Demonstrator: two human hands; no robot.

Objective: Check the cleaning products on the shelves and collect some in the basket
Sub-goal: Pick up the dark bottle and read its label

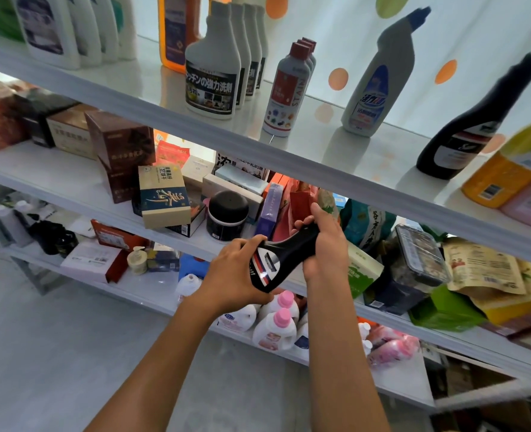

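Observation:
I hold a black cleaner bottle (284, 255) with a red, white and blue label in both hands, tilted, in front of the middle shelf. My left hand (237, 274) grips its wide base. My right hand (325, 241) grips its slim neck. On the upper shelf (320, 160) stand a similar black bottle (472, 126), a white bottle with a blue cap (379, 79), a grey red-capped stain remover (290, 92) and a row of white bottles with dark labels (215, 67). No basket is in view.
The middle shelf holds boxes (164, 198), a black jar (227, 215) and snack bags (482, 269). Pink-capped white jugs (278, 325) and pink refill pouches (391, 347) sit on the lower shelf. Orange and yellow bottles (507, 169) stand at the upper right. Pale floor lies at lower left.

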